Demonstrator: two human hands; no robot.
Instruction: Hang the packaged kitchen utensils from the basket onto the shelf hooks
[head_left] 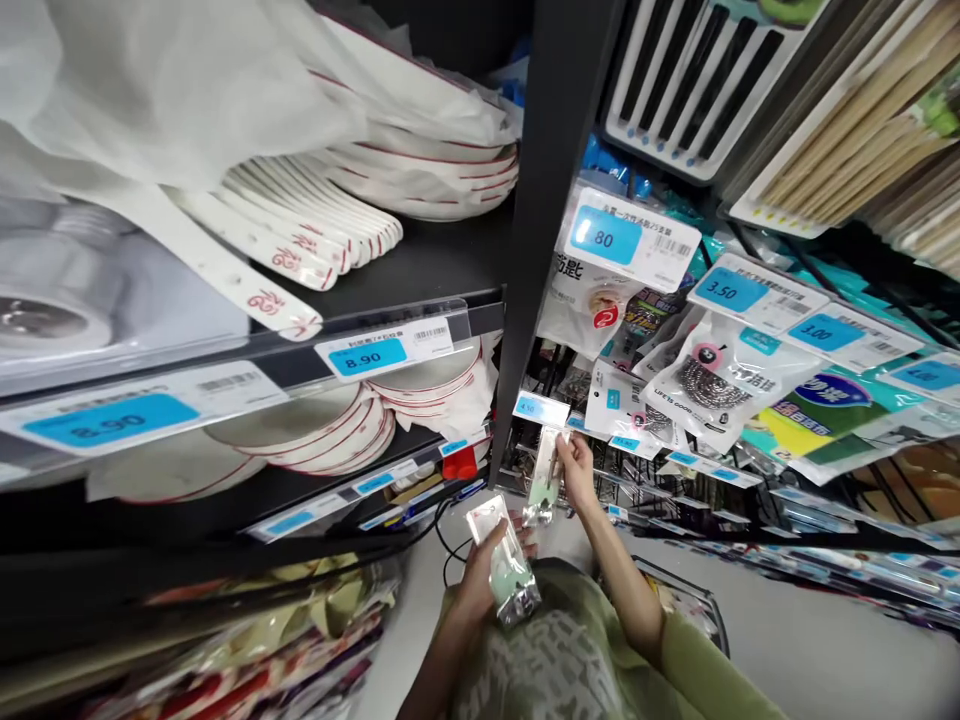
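Note:
My left hand [481,570] is closed around a slim flat packet [513,572] with a white top and a pale green, clear lower part. What is inside this packet is too small to make out. A similar slim packet [543,482] hangs upright below a price tag at the rack. The fingers of my right hand [577,470] are pinched at its upper right edge. The two packets are close together but apart, the held one lower and tilted.
On the left, a shelf holds several white spoons [300,230] and red-rimmed bowls [435,165]. Bagged scourers [712,385] hang on hooks at the right, under price tags [634,240]. A dark shelf post [544,200] stands between. Below right is a basket's rim [709,600].

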